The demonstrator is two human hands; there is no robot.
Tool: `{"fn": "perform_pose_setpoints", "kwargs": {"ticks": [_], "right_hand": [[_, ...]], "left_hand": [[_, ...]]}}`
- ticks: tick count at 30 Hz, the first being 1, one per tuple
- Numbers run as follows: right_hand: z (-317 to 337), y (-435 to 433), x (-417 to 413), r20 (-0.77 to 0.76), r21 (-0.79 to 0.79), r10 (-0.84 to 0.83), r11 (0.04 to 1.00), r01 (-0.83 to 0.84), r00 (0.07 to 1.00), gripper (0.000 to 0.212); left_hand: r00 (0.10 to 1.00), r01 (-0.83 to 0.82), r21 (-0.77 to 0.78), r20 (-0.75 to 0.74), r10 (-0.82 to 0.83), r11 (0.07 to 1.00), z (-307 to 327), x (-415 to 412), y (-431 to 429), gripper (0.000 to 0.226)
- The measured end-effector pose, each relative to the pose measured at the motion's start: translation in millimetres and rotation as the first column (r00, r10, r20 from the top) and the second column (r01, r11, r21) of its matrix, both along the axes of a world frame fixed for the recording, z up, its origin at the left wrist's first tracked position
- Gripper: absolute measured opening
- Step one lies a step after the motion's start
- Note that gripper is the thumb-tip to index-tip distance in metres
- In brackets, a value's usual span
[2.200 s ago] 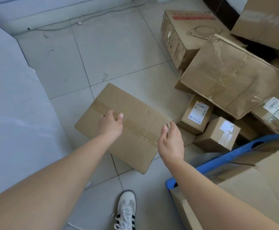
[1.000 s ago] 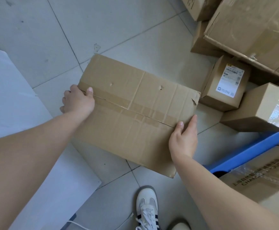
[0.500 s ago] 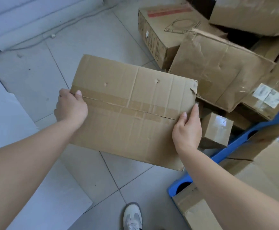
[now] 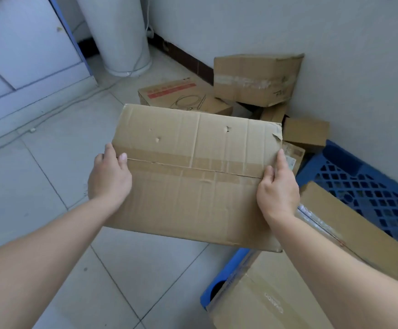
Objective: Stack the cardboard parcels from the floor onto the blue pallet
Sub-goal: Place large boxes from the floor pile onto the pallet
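Note:
A large flat cardboard parcel (image 4: 193, 181) with a taped centre seam and small punctures hangs in the air in front of me. My left hand (image 4: 109, 179) grips its left edge and my right hand (image 4: 277, 188) grips its right edge. The blue pallet (image 4: 368, 186), a lattice of holes, lies at the right. Two parcels rest on it: one angled (image 4: 359, 229) and one at the near corner (image 4: 264, 298). The held parcel's right end hovers near the pallet's left edge.
More parcels are piled against the wall behind: a box with a red stripe (image 4: 176, 93), a taped box on top (image 4: 255, 79), and a small one (image 4: 306, 134). A white cylinder (image 4: 119, 34) and a white cabinet (image 4: 27, 48) stand at the back left. Tiled floor spreads to the left.
Both hands have lifted the large parcel off the floor and carried it up and to the right, toward the pallet. The view has risen, showing the wall and more of the pallet.

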State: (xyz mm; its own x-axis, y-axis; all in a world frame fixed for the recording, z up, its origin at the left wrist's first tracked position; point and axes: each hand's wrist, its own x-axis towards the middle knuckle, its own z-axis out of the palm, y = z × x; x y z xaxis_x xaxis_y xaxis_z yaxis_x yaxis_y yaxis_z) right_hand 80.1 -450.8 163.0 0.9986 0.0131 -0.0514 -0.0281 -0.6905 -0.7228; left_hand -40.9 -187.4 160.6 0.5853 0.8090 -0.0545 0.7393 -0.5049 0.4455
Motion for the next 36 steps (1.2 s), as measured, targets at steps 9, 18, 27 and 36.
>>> {"fn": "perform_pose_setpoints", "kwargs": {"ticks": [9, 18, 27, 36], "right_hand": [[42, -91, 4, 0.017, -0.08, -0.167, 0.983, 0.168, 0.986, 0.048], [65, -172, -9, 0.017, -0.1, -0.346, 0.933, 0.346, 0.938, 0.048], [63, -248, -5, 0.004, -0.121, -0.421, 0.9, 0.419, 0.907, 0.048], [55, -348, -15, -0.019, -0.122, -0.496, 0.863, 0.491, 0.868, 0.047]], "left_hand": [[0.955, 0.29, 0.021, 0.051, -0.291, 0.957, 35, 48, -72, 0.052], [0.891, 0.447, -0.013, 0.096, -0.444, 0.895, 62, 89, -142, 0.052], [0.85, 0.522, -0.021, 0.09, -0.519, 0.853, 61, 114, -212, 0.052], [0.812, 0.581, -0.049, 0.094, -0.576, 0.812, 52, 125, -314, 0.053]]}}
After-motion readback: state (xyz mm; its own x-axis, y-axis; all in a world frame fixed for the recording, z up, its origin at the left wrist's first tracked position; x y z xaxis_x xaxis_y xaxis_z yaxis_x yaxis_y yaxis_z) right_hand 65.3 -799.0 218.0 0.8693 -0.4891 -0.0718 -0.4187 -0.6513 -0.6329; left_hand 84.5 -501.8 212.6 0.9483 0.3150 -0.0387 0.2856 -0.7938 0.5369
